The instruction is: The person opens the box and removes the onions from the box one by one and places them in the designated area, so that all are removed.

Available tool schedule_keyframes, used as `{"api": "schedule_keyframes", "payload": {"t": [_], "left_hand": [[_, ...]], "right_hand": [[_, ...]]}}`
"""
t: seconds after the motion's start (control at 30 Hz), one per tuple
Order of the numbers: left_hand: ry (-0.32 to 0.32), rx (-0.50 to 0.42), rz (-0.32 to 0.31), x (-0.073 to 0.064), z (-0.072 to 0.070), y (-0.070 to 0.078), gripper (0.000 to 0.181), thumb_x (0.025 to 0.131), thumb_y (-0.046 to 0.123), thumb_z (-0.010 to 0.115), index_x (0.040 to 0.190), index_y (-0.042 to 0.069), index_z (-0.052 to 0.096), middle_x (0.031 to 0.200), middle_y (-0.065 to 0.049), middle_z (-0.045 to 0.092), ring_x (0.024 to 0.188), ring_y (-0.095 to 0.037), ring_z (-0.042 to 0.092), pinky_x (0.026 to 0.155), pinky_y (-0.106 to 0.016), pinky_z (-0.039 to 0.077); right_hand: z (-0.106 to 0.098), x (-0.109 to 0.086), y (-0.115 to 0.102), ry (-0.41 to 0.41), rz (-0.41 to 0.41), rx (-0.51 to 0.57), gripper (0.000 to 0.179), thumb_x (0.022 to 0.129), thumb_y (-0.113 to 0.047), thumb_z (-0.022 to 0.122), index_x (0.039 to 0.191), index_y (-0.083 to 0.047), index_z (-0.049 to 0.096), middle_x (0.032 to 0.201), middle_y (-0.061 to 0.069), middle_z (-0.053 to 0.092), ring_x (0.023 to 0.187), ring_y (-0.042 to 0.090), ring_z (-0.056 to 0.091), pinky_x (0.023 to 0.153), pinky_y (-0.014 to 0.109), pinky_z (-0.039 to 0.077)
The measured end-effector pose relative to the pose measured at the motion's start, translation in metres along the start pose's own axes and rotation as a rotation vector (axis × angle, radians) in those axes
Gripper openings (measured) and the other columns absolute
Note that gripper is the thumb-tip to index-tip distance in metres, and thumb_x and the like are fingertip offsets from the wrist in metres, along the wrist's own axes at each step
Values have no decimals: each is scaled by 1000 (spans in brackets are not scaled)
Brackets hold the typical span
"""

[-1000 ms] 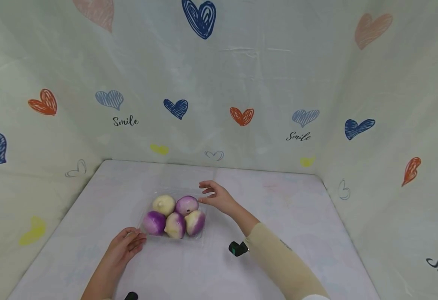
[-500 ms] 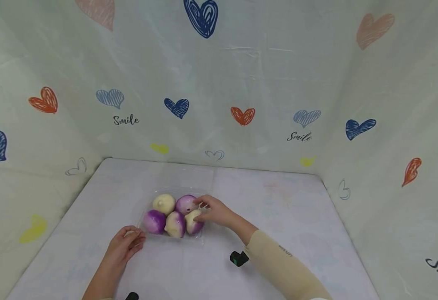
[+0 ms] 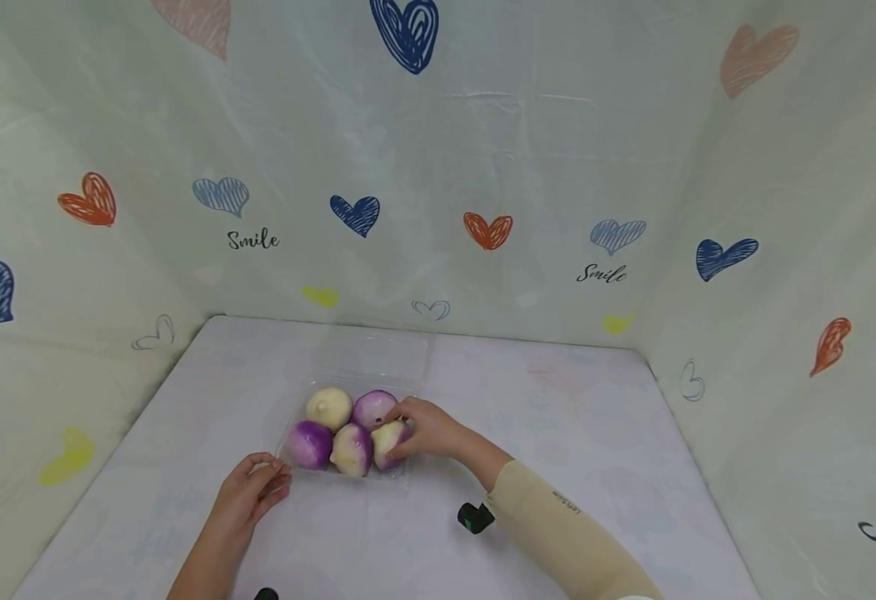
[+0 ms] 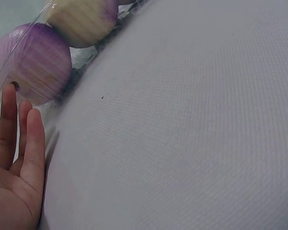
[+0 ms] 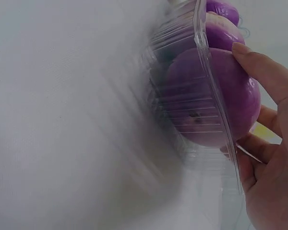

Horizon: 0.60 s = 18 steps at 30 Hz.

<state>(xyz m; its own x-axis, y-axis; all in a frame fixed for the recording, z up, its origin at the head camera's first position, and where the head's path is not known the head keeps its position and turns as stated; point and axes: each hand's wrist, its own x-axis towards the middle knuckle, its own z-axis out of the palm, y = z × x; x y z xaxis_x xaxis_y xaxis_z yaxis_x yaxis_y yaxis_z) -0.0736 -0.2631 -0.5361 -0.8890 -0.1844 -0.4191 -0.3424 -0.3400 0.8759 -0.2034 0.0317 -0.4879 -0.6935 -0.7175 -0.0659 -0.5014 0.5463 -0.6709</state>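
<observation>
A clear plastic clamshell box (image 5: pixel 199 33) holds several purple-and-white turnips in two rows. My right hand (image 3: pixel 433 429) is at the front right turnip (image 3: pixel 387 440), its thumb and fingers curled about it. In the right wrist view, the thumb lies on that turnip's purple skin (image 5: pixel 237 96), and the other fingers are partly hidden behind the box rim. My left hand (image 3: pixel 248 492) rests at the box's front left corner, beside the purple turnip (image 3: pixel 309 445). In the left wrist view its fingers (image 4: pixel 35 139) are fairly straight and close to the clear wall.
The box's transparent lid (image 3: pixel 377 354) lies folded back toward the rear wall. A black device (image 3: pixel 475 517) shows below the right wrist. A pale cloth covers the table (image 3: pixel 558 400), and heart-printed sheeting (image 3: pixel 528 167) encloses the back and sides.
My right hand has come down and left from beside the box's rear right onto the front right turnip, and its fingers have closed in. My left hand has stayed at the corner.
</observation>
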Motion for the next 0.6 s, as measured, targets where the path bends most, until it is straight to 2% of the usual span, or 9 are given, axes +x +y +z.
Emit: {"api": "schedule_keyframes", "payload": {"t": [0.3,0.6], "left_hand": [[-1,-5,12,-2,0,-2,7,100,10,53,99,16,53,86,3,67,85,-9,64,83,-26,56],[-26,-5,61,-1,1,-6,11,100,10,54,93,18,55,85,4,67,84,-9,63,81,-23,56]], "right_hand": [[-1,3,-1,-47,17,-117,50,73,-36,86,114,-15,65,108,-5,59,103,11,53,93,24,44],[-4,2,-2,-46,24,-106,50,72,-35,86,113,-16,64,107,-6,59,103,10,53,92,24,45]]}}
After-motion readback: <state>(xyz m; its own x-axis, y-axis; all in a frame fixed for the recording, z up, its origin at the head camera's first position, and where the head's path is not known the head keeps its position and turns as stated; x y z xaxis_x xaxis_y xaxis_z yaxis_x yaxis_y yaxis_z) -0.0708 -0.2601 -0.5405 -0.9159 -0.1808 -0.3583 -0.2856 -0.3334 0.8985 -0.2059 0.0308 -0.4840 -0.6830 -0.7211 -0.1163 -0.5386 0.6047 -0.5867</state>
